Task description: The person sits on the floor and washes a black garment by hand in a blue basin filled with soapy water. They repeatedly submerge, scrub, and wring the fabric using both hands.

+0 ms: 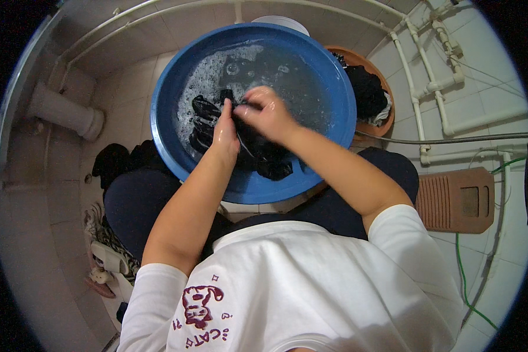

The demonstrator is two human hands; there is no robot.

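Note:
Soapy water fills a large round blue plastic basin (165,145) between the knees. Wet black cloth (264,149) lies bunched in its near part, with a piece rising between the hands. My left hand (225,130) is upright at the left side of that cloth, fingers close together and pressed to it. My right hand (268,112) is blurred, its fingers curled over the top of the same cloth; how firmly they hold it does not show.
An orange basin (389,121) of dark and white clothes stands behind right. A brown plastic washboard (455,200) lies at the right, near a grey hose (444,141) and wall pipes (438,108). Black clothes (112,163) and a light slipper (109,257) lie at the left.

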